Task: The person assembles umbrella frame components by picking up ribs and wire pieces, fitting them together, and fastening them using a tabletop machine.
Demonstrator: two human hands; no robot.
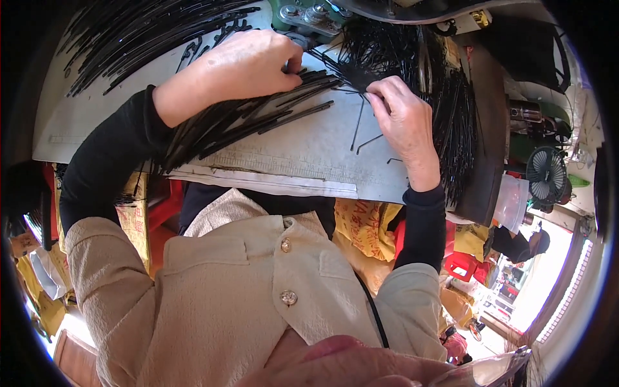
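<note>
My left hand (255,64) is curled closed above a loose row of thin black rods (284,116). Its fingertips hang just over the far ends of the rods, and what they hold, if anything, is hidden. Thumb and index finger of my right hand (405,119) are pressed together on a thin black strand (358,91) that runs left toward the rods. Below that hand, a few thin black strands with bent tips (356,129) lie on the pale work table (316,151).
A large bundle of black rods (142,42) covers the table's far left. Beyond my hands stands a green machine (309,16) with metal discs. A dense heap of black strands (451,116) hangs at the right edge. Further right is a dark fan (547,174).
</note>
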